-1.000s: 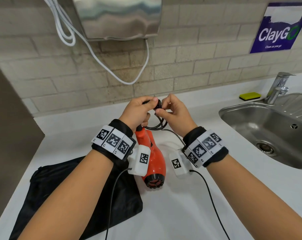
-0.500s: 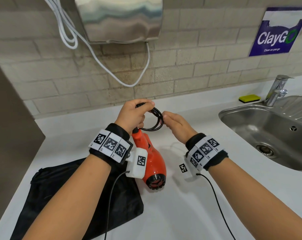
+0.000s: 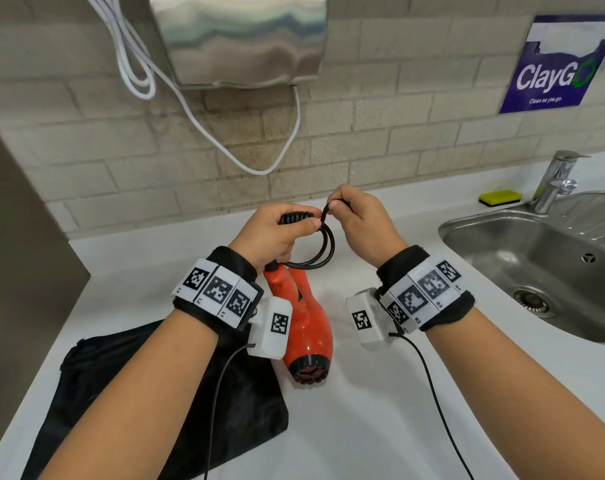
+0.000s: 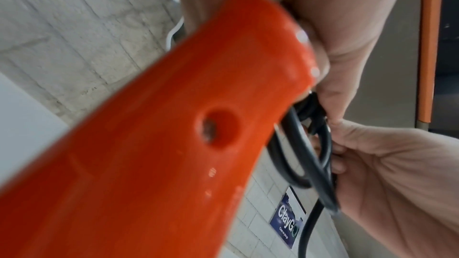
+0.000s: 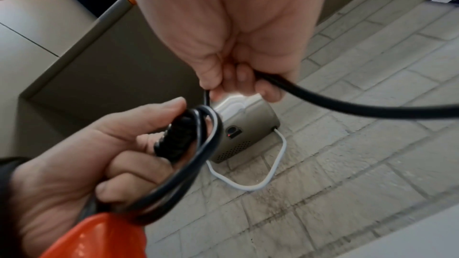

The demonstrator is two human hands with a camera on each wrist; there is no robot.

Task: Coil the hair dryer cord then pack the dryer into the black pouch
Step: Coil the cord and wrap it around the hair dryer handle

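The orange hair dryer [image 3: 308, 327] hangs over the white counter [image 3: 380, 427], nozzle toward me; its handle [image 4: 174, 125] fills the left wrist view. My left hand [image 3: 276, 233] grips the ribbed cord collar and the black cord coils [image 3: 323, 251], which loop below its thumb. My right hand [image 3: 359, 223], just right of the left, pinches a stretch of the black cord [image 5: 347, 105] between thumb and curled fingers. The black pouch [image 3: 162, 403] lies flat on the counter at lower left, partly under my left forearm.
A steel sink [image 3: 550, 265] with a tap [image 3: 553, 181] and a yellow sponge [image 3: 500, 197] is at the right. A metal hand dryer [image 3: 238, 39] with a white cable [image 3: 259, 168] hangs on the brick wall. A dark panel [image 3: 17, 254] borders the left side.
My right hand rose from the counter beside the coil and took a new stretch of cord next to the left thumb. The left hand kept its hold of the coils and dryer.
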